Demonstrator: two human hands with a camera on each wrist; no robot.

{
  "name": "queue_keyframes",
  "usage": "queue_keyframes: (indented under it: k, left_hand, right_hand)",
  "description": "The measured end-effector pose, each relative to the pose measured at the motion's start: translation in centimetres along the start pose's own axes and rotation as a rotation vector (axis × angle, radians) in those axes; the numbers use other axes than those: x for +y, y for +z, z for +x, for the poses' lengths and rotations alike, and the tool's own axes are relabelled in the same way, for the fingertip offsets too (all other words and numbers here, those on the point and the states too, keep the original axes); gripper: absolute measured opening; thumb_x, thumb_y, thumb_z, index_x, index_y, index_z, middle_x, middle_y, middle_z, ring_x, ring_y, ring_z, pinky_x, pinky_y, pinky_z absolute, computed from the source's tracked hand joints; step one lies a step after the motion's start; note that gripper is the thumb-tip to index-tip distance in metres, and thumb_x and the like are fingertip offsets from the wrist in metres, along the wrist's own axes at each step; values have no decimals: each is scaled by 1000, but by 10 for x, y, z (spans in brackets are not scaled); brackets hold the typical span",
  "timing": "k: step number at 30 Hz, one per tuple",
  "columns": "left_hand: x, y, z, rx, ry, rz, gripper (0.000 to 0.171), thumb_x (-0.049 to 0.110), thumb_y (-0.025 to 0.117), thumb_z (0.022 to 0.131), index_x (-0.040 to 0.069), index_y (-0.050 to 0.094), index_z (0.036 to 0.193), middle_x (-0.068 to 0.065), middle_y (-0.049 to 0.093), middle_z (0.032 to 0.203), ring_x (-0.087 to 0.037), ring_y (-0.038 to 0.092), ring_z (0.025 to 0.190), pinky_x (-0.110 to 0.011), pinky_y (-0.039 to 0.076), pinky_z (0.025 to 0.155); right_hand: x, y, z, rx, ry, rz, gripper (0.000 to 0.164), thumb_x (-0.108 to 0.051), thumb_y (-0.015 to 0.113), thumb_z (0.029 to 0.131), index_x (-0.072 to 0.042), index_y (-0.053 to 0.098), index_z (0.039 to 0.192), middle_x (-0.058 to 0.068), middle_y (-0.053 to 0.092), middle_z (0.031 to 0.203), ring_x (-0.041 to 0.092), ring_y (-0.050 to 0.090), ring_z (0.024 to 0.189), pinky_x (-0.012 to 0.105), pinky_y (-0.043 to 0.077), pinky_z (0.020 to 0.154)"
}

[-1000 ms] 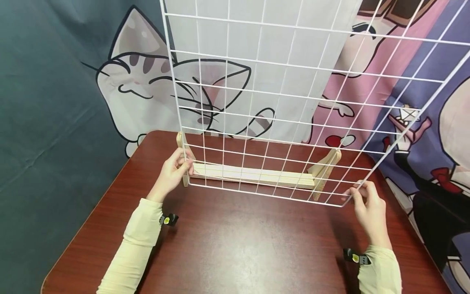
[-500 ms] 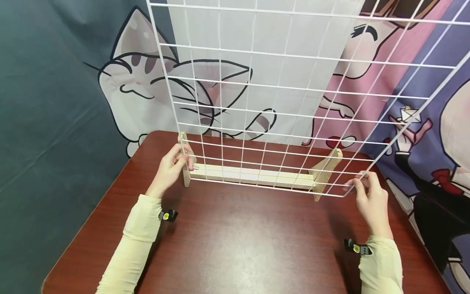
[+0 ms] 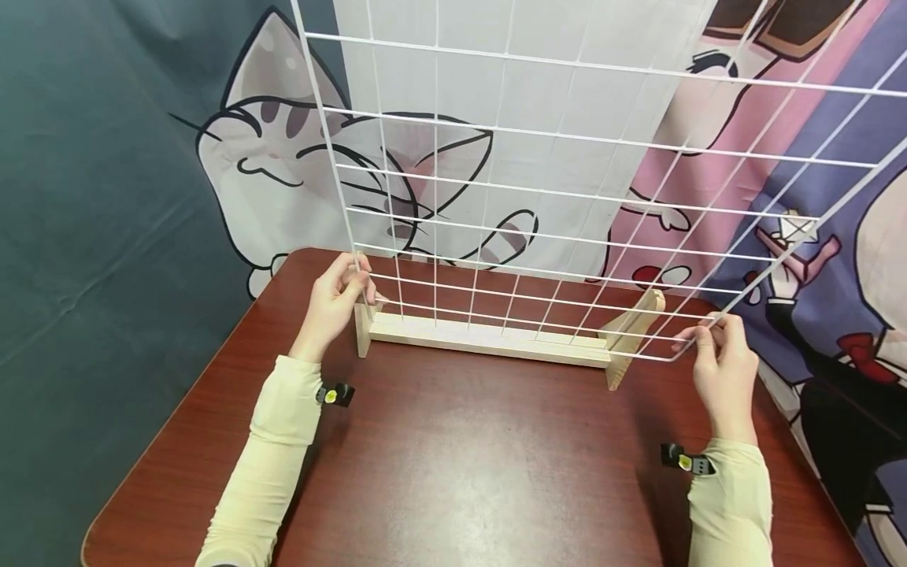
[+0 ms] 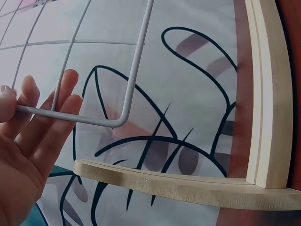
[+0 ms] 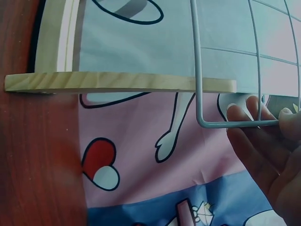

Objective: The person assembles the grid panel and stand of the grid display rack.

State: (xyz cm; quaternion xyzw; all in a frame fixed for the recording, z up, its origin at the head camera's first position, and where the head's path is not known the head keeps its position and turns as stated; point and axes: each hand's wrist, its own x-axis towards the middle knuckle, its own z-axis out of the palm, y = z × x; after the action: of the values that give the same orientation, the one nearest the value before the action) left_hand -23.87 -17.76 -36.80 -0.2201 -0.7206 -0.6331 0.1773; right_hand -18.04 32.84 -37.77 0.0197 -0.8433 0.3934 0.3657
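Observation:
A white wire grid panel [image 3: 506, 54] is held up at a slant, its upper part running out of the head view. Near the panel's lower left corner my left hand [image 3: 327, 309] pinches the side wire between thumb and fingers. My right hand [image 3: 726, 376] does the same at the lower right. Beneath the grid stands a pale wooden rack with a long crossbar [image 3: 489, 339] between two end boards. In the left wrist view, the panel's corner hangs apart from the left end board [image 4: 188, 188]. In the right wrist view, the corner overlaps the right end board [image 5: 117, 82].
The rack stands toward the back of a red-brown table [image 3: 482, 457]. Behind the table hangs a printed cloth [image 3: 283, 205] with cartoon cats and figures. A dark wrist camera [image 3: 336, 395] sits at my left cuff, another [image 3: 683, 458] at my right.
Both hands have carried the grid panel farther back, so its lower edge has risen in the head view and now overlaps the rack's crossbar. The rack has stayed in place.

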Motion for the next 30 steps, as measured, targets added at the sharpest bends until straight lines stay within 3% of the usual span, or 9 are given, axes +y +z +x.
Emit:
queue_keyframes:
  k: [6,17,24,30]
  left_hand:
    - [1,-1,3,26,-2,-4,17,6,49,100,-10,48,101,-22,52,61,-15,71,65,-26,58,70]
    - [7,0,16,121,51,50,13,3,53,97,-9,55,102,-13,57,59,-9,68,60,-19,52,62]
    - [2,-1,12,77,5,-14,7,3,52,98,2,58,101,-19,60,64,-12,72,66,-21,55,68]
    - [1,-3,11,125,17,17,12,1,53,97,4,61,104,-13,67,67,-12,71,67,-23,57,71]
  right_hand:
    - [-6,0,6,-5,2,0,12,-2,51,98,7,52,105,-43,55,73,-23,55,62,10,31,54]
    - [-10,7,14,52,-2,22,15,-3,50,97,8,55,106,-43,56,71,-24,55,60,4,34,57]
    - [-12,8,17,93,2,16,15,-5,51,98,7,57,104,-43,56,70,-24,54,59,4,33,52]
    - [-15,11,20,77,6,42,15,-5,51,98,7,56,104,-41,57,70,-22,55,58,5,32,52]
